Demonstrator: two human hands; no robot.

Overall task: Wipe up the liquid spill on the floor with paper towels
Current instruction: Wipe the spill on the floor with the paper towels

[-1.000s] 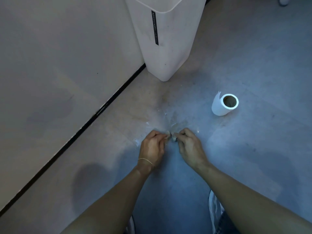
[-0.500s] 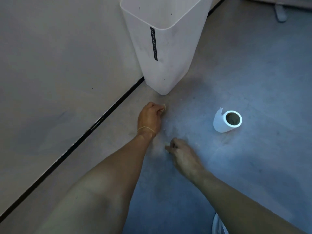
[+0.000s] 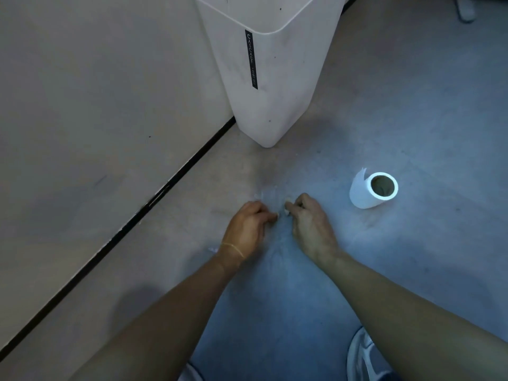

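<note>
Left hand: fingers curled, pinching pale scrap | right hand: curled, pinching second scrap, just beside left | wet spill: floor, hands' 12 o'clock | paper towel roll: on its side, right hand's 2 o'clock | white bin: 12 o'clock beyond spill

It looks like a plain indoor corner, perhaps in an office or utility room. A smooth grey floor meets a bare beige wall along a dark seam. A tall white waste bin with a black label strip stands against the wall.
</note>
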